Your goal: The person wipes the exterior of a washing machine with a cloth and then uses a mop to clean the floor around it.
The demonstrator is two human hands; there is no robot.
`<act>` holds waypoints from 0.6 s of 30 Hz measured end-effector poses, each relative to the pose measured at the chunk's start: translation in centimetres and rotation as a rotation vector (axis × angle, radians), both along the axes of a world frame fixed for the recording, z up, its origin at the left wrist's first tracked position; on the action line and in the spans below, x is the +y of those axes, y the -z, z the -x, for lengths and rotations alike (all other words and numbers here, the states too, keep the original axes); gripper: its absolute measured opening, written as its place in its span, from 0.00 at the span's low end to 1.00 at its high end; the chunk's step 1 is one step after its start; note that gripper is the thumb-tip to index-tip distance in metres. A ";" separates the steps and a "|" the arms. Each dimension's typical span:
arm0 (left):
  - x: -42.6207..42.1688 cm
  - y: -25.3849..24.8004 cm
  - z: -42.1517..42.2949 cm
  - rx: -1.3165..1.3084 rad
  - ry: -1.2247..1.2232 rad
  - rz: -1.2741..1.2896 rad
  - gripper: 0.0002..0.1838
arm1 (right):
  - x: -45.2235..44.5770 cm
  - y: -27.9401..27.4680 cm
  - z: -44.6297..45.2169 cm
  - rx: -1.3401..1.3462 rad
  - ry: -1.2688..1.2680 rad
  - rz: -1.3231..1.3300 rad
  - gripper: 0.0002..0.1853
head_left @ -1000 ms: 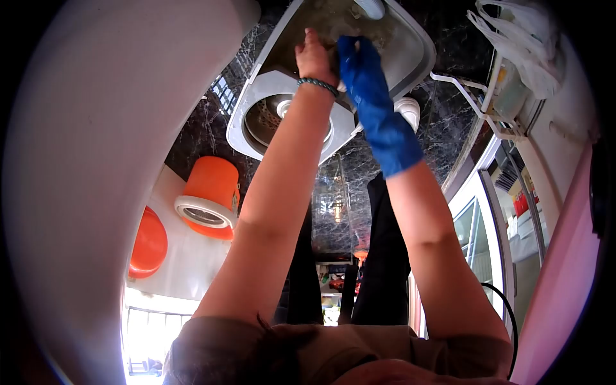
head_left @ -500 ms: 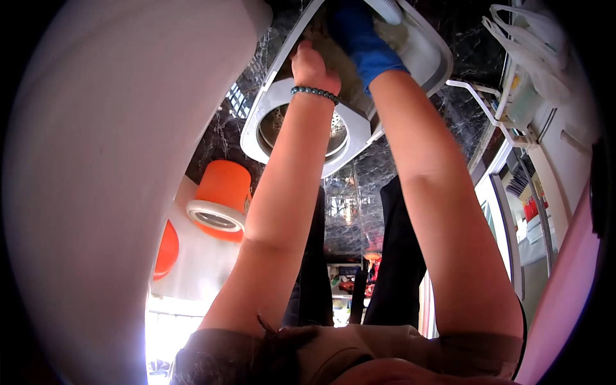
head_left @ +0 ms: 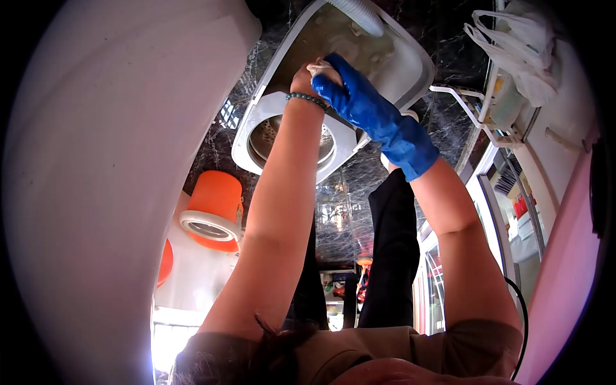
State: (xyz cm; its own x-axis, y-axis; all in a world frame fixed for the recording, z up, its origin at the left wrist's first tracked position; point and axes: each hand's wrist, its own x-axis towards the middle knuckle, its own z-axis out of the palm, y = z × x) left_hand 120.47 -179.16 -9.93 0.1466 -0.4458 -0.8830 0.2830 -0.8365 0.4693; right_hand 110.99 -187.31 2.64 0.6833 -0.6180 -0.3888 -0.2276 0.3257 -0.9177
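Observation:
A pale bunched cloth (head_left: 326,72) is raised above the tub of a twin-tub washing machine (head_left: 416,63). My right hand (head_left: 343,83), in a long wet-looking blue rubber glove, is closed around it. My left hand (head_left: 304,78) is bare, with a dark bead bracelet at the wrist, and is closed at the cloth's left side; its fingers are partly hidden. Murky water (head_left: 359,54) lies in the larger tub. Under my left wrist is the round metal spin basket (head_left: 264,136). A ribbed hose (head_left: 360,16) hangs into the tub's far end.
An orange bucket (head_left: 217,196) with a pale rim is on the left, near a large white surface (head_left: 115,160). At the right, a white rack (head_left: 475,109) stands beside plastic bags (head_left: 516,54). The floor (head_left: 343,221) is dark and marbled.
My gloved right hand has come up out of the tub, towards me, and now meets my left hand at the pale cloth. The view has shifted slightly.

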 end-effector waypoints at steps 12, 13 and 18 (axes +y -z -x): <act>-5.1 -14.1 -0.3 0.090 -0.887 -0.153 0.29 | -3.1 13.0 -5.1 0.560 -0.338 0.622 0.17; -4.9 -14.2 -0.2 0.130 -0.910 -0.201 0.30 | -2.5 14.2 -5.1 0.563 -0.340 0.620 0.17; -1.8 -6.0 -0.6 0.320 -1.032 -0.111 0.17 | 1.6 17.9 -4.9 0.191 -0.174 0.179 0.08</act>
State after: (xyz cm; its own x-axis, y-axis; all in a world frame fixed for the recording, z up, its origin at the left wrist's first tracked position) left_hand 121.04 -180.95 -3.91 0.1608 -0.1544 -0.9748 0.9698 -0.1587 0.1852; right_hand 115.93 -185.73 -15.25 0.7097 -0.5685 -0.4161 -0.4396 0.1041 -0.8921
